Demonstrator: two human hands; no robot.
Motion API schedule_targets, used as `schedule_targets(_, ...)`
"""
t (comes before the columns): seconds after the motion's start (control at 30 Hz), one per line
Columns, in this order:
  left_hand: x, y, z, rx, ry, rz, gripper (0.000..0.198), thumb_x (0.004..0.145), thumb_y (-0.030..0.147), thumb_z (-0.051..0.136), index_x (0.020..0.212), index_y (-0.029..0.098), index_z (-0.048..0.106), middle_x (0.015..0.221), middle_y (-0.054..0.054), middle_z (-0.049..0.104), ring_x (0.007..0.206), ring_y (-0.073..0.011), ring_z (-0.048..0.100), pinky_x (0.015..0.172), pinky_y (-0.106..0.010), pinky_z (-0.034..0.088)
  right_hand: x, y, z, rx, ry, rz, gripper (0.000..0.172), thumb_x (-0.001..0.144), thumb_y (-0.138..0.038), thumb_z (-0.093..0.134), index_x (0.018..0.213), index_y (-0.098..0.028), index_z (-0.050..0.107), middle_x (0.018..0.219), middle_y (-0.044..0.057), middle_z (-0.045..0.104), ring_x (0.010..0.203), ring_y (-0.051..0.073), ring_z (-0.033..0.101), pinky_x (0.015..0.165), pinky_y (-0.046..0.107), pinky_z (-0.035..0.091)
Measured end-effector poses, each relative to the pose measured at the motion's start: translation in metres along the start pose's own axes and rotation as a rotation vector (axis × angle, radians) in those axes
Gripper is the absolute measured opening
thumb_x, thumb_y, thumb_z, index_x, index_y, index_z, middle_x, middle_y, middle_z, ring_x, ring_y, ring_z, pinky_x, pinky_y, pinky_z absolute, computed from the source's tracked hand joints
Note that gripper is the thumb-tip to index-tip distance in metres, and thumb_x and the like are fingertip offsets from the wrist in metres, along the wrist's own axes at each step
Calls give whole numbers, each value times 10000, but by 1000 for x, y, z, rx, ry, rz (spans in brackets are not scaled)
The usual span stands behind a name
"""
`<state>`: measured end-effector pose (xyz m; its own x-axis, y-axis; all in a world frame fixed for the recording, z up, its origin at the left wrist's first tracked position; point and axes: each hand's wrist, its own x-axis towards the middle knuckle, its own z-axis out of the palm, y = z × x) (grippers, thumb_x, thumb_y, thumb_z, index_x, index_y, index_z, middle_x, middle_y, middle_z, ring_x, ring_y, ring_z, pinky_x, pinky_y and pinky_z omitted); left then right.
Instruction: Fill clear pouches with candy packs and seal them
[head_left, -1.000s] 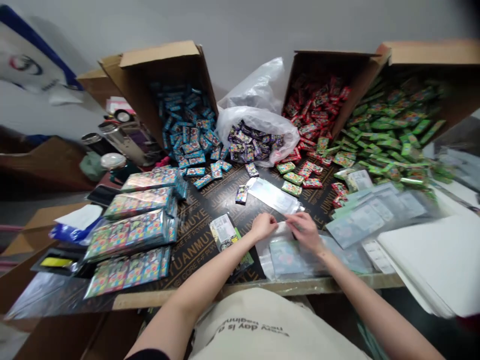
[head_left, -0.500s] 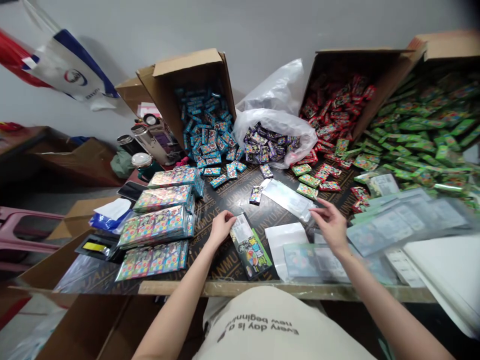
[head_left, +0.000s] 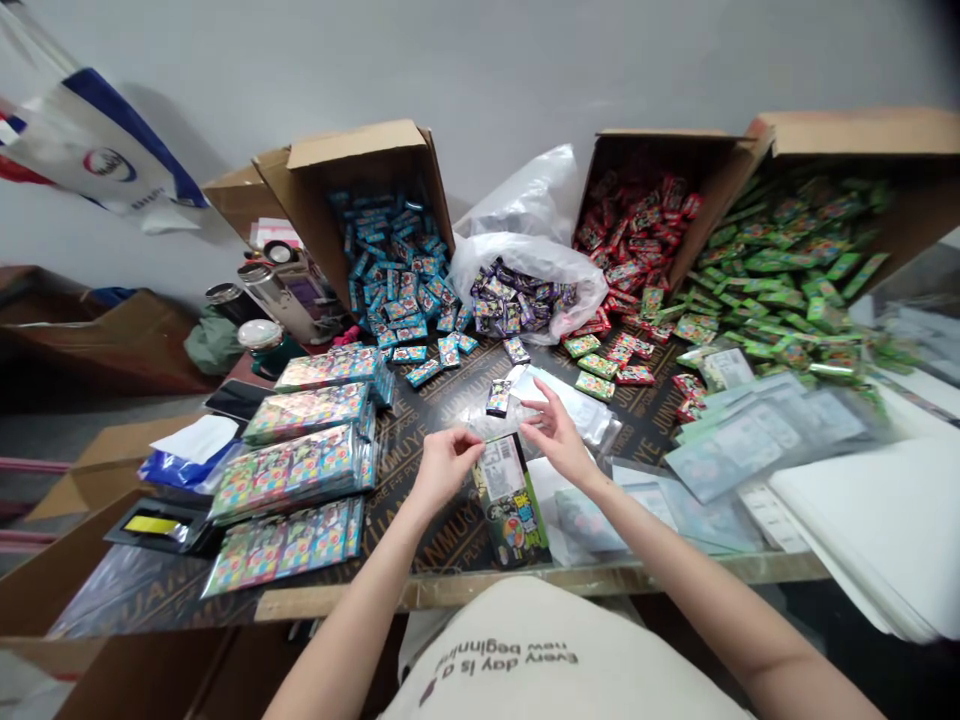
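My left hand [head_left: 448,462] is closed in a pinch at the upper left corner of a flat black-and-green printed packet [head_left: 514,515], which lies near the table's front edge. Close to the packet's upper right corner is my right hand [head_left: 556,432], its fingers apart and nothing visible in them. Just beyond the hands, clear plastic sleeves [head_left: 581,405] lie flat. A small purple-black box [head_left: 498,397] sits beside them, and a second small dark box [head_left: 516,350] lies farther back.
Stacks of filled clear packs [head_left: 289,460] stand on the left. Along the back are cartons of small blue boxes [head_left: 401,260], red boxes [head_left: 637,240] and green boxes [head_left: 787,270], plus a plastic bag [head_left: 589,290] of purple ones. Plastic sleeves [head_left: 757,440] and white sheets [head_left: 862,510] lie right.
My right hand has moved left, from the clear sleeves to the packet's upper corner. My left hand remains at the packet's other upper corner. The view has shifted slightly.
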<state>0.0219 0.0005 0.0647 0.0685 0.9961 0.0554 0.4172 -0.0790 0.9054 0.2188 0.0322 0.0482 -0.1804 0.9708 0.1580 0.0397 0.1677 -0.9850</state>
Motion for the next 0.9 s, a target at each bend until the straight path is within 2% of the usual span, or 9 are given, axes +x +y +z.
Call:
schedule_targets(0.13, -9, 10, 6, 175, 0, 189, 110, 759, 216, 557, 764, 156, 650, 760, -47, 660, 705, -155, 594, 689, -260, 449, 12, -17, -7, 15, 24, -68, 663, 752, -295, 593, 1334, -273, 276, 951, 39, 599, 822, 148, 559, 748, 299, 445)
schedule_targets(0.23, -12, 19, 11, 229, -35, 273, 174, 801, 192, 507, 875, 192, 664, 813, -44, 644, 756, -150, 589, 710, -252, 442, 21, -33, -9, 57, -47, -55, 668, 739, -280, 609, 1328, -255, 295, 748, -15, 584, 715, 130, 552, 703, 277, 436)
schedule_targets(0.37, -12, 22, 17, 178, -54, 271, 197, 802, 186, 499, 880, 210, 679, 822, -46, 649, 755, -150, 599, 722, -256, 456, 24, -48, -6, 171, -269, 79, 689, 677, -243, 661, 1292, -254, 351, 648, -52, 554, 596, 101, 520, 627, 246, 421)
schedule_targets(0.47, -11, 18, 20, 69, 6, 184, 116, 750, 181, 561, 774, 180, 674, 785, -50, 675, 738, -169, 622, 714, -277, 478, 21, -51, 0, 210, -339, 170, 723, 633, -224, 688, 1279, -246, 365, 625, -59, 558, 569, 98, 517, 584, 230, 408)
schedule_targets(0.53, -10, 16, 21, 4, 48, 125, 65, 715, 176, 592, 720, 164, 656, 763, -53, 685, 730, -178, 634, 702, -283, 492, 16, -50, 4, 216, -327, 193, 730, 628, -218, 690, 1280, -236, 361, 612, -63, 556, 556, 95, 517, 574, 224, 404)
schedule_targets(0.63, -10, 17, 21, -20, 59, 112, 44, 692, 169, 599, 695, 156, 640, 746, -51, 686, 709, -173, 635, 687, -277, 499, 10, -45, 8, 198, -272, 172, 721, 638, -213, 683, 1281, -234, 356, 607, -65, 556, 565, 98, 528, 604, 234, 419)
schedule_targets(0.77, -12, 21, 23, 15, 72, 134, 64, 693, 185, 582, 705, 154, 638, 727, -43, 678, 675, -158, 622, 664, -264, 491, 6, -35, 9, 116, -224, 103, 695, 659, -217, 676, 1278, -250, 361, 630, -53, 565, 616, 119, 549, 670, 272, 442)
schedule_targets(0.9, -13, 23, 27, 77, 120, 123, 126, 661, 271, 640, 696, 151, 634, 708, -41, 668, 648, -152, 603, 636, -255, 468, 1, -31, 10, -1, -194, -4, 653, 678, -216, 662, 1269, -242, 387, 644, -49, 560, 654, 123, 554, 744, 304, 440)
